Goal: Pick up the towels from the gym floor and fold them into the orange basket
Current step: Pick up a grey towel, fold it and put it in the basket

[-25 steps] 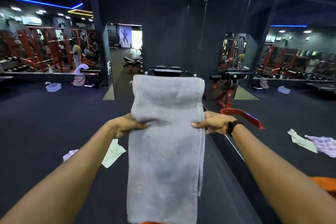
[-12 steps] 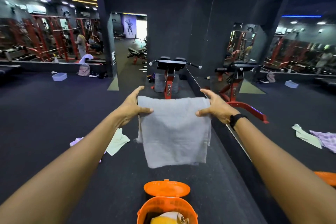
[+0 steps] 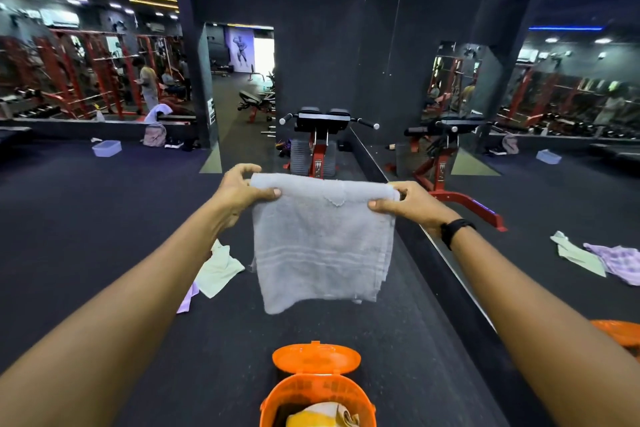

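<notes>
— Dark gym floor (image 3: 104,218), mirrored wall running along the right side: what is lying on it?

— Item one: a pale green towel (image 3: 220,269) is lying just below and behind the left forearm, overlapping a lilac cloth (image 3: 188,300) whose edge is peeking out beneath it. Item two: a red exercise bench (image 3: 318,142) is standing beyond the hands, well apart from them.

— And the hands?

— Left hand (image 3: 239,192) is pinching the top left corner of a grey towel (image 3: 322,243), thumb on the near face, fingers curling behind. Right hand (image 3: 412,206) is pinching the top right corner the same way; a black wristband (image 3: 455,230) is sitting on that wrist. Both arms are reaching forward, hands set apart by the towel's width.

— State of the grey towel?

— It is hanging folded in the air from the two hands, lower edge free, touching nothing else.

— The basket?

— Orange basket (image 3: 318,395) is standing on the floor below the hands, nearer the person, with its lid (image 3: 317,357) flipped open at the far rim. A yellow and white folded towel (image 3: 322,416) is lying inside.

— Anything else?

— A clear plastic tub (image 3: 106,148) is sitting far off beyond the left hand.
</notes>
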